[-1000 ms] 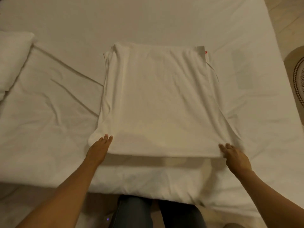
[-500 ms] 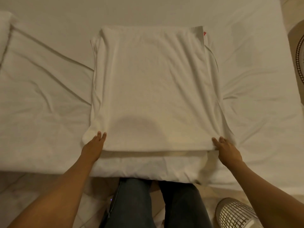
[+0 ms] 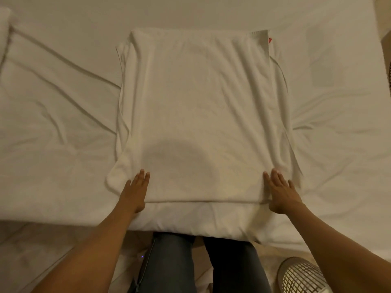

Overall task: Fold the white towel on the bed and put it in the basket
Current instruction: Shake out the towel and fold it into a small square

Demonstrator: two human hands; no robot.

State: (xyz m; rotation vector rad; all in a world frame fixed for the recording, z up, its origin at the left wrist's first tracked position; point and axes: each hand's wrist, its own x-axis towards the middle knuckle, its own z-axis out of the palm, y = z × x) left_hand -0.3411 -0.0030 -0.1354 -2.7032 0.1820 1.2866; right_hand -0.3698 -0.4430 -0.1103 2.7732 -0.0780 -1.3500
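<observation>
On the bed: my white towel [image 3: 203, 115] lies folded into a tall rectangle on the bed [image 3: 53, 123], its near edge close to the mattress edge where I stand.
Towel layers: a lower layer peeks out along the left side and at the near left corner; a small red tag [image 3: 270, 40] shows at the far right corner.
Left hand: my left hand [image 3: 135, 192] lies flat, palm down, fingers straight and together, on the towel's near left corner; it grips nothing.
Right hand: my right hand [image 3: 280, 195] lies flat too, fingers straight and slightly spread, pressing on the near right corner, with the heel of the hand over the towel's near edge; nothing is held.
Basket: the white lattice basket [image 3: 300, 275] stands on the floor by my right leg, below the bed edge, partly cut off by the frame and by my right forearm; it is well apart from the towel.
Sheet: the bedsheet is creased on both sides of the towel.
Shadow: a rounded shadow falls on the towel between my hands.
</observation>
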